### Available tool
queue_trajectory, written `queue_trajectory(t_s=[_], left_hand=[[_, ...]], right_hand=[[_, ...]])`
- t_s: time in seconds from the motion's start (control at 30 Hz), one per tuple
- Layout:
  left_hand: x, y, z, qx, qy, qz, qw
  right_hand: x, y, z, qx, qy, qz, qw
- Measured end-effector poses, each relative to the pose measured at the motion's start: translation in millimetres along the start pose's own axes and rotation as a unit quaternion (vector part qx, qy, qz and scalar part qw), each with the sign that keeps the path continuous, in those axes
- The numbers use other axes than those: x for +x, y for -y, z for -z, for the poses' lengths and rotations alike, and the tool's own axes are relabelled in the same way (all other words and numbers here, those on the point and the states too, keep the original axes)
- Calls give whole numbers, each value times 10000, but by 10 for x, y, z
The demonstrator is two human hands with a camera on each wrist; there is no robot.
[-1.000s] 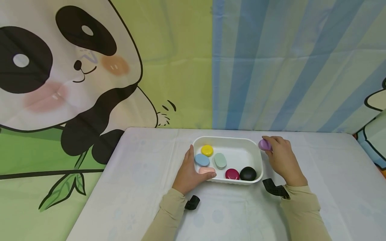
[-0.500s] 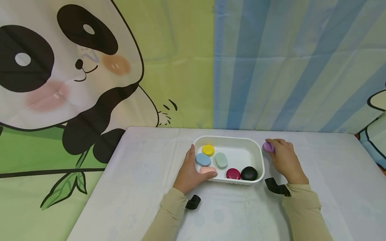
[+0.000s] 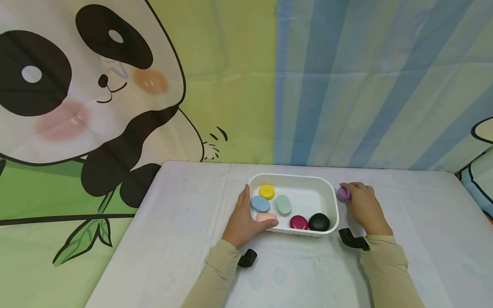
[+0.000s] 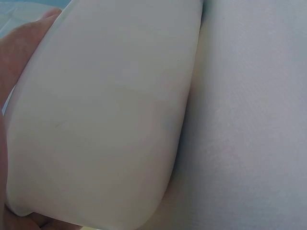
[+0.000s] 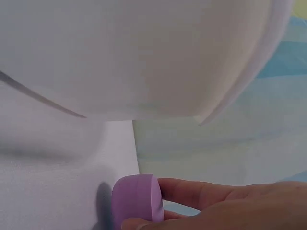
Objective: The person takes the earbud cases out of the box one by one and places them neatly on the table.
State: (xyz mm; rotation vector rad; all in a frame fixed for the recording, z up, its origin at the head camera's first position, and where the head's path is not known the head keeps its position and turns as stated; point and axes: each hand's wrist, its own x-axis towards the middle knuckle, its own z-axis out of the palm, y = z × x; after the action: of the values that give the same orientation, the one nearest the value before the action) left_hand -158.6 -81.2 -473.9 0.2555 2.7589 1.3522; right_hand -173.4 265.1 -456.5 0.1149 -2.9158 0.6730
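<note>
A white tray (image 3: pixel 304 188) lies on the table, and my left hand (image 3: pixel 242 222) grips its near left corner, thumb over the front rim and fingers along the left end. In the left wrist view the smooth outer wall of the tray (image 4: pixel 105 115) fills the middle. Just beyond the tray's right end, my right hand (image 3: pixel 363 207) pinches a purple rounded piece with one flat face (image 3: pixel 344 193). The right wrist view has this purple piece (image 5: pixel 136 201) between thumb and fingers, close over the white tabletop, its dark shadow right beside it.
Inside the tray sit smooth rounded pieces: yellow (image 3: pixel 266 191), blue (image 3: pixel 259 204), pale green (image 3: pixel 283 205), pink (image 3: pixel 265 217), dark red (image 3: pixel 298 222) and black (image 3: pixel 319 222). A white cloth (image 3: pixel 300 273) covers the table. Behind it hangs a printed panda curtain (image 3: pixel 231 85).
My right hand has carried the purple piece slightly right and down, away from the tray's rim toward the tabletop. The left hand keeps its grip, and the tray stays put.
</note>
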Motion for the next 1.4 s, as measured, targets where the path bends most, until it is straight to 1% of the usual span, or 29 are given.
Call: queue_trajectory(t_s=[0.17,0.47,0.8,1.1,1.4], left_hand=[[2,-1,-2,-24,0,39,10000],[3,13,-10,-6,4,26,10000],[1,15,-13,-26,9,31,10000],[1,1,-2,-12,21,26,10000],[3,-4,3,-39,23,-5,10000]], right_hand=[[16,-21,-38,3,115,-80,9999],[15,-46,-80,90,173,-134,9997],[11,-7,-1,171,36,-98,9998],[5,118,100,159,-140,96,9997],[-7,335,177,554,-344,377,9972]])
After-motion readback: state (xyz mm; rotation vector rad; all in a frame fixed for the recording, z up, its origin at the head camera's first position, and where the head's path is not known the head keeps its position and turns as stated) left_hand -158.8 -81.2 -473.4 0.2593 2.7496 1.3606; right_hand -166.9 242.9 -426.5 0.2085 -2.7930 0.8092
